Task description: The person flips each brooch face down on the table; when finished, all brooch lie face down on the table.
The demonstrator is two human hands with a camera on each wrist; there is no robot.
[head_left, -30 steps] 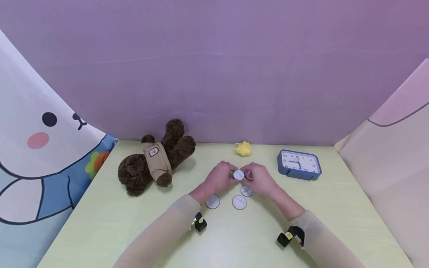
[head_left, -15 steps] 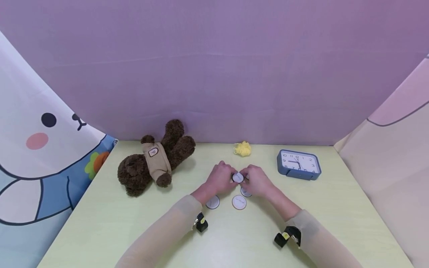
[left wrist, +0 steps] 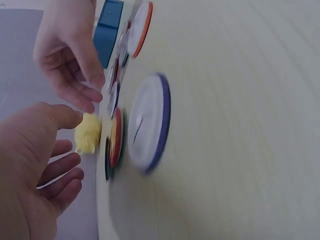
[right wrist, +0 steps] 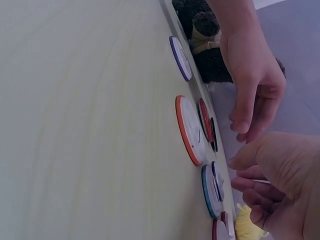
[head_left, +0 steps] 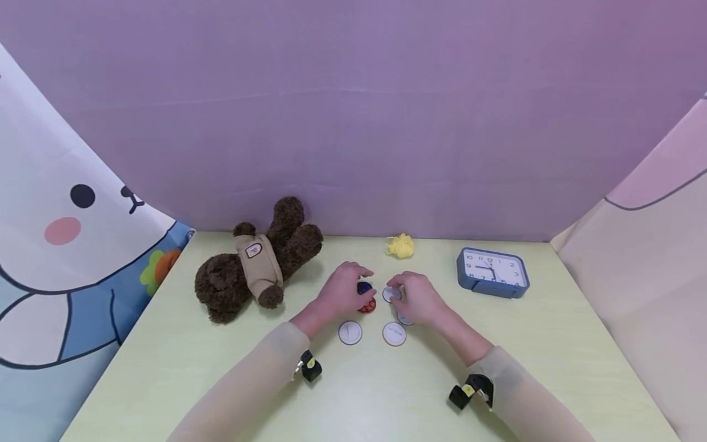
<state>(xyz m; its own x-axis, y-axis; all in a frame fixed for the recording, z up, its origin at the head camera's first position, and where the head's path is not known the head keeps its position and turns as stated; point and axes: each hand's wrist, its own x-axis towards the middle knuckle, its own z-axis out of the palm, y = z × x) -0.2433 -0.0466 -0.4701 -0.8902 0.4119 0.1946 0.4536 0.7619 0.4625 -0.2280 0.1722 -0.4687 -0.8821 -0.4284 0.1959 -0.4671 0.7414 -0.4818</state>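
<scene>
My left hand (head_left: pixel 342 288) hovers with spread, bent fingers beside a dark blue disc (head_left: pixel 364 287) and a red patterned disc (head_left: pixel 367 306), partly hidden by it. My right hand (head_left: pixel 418 298) is bent close over a small white-faced disc (head_left: pixel 391 294); in the right wrist view this hand (right wrist: pixel 280 175) holds nothing. A white disc with a teal rim (right wrist: pixel 212 191) lies partly under the right hand in the head view. Nearer stand out an orange-rimmed white disc (head_left: pixel 394 334) and a blue-rimmed white disc (head_left: pixel 350 333), flat on the table.
A brown teddy bear (head_left: pixel 259 267) in a tan top lies at the back left. Yellow yarn (head_left: pixel 401 246) sits behind the hands, and a blue clock (head_left: pixel 493 272) stands to the right. More red-rimmed discs (right wrist: pixel 220 230) lie by the right hand. A purple curtain (head_left: pixel 353 123) hangs behind the table.
Both hands were together at the small white disc. My left hand has moved off to the left with its fingers spread, showing the dark blue and red discs. The right hand stays beside the white disc.
</scene>
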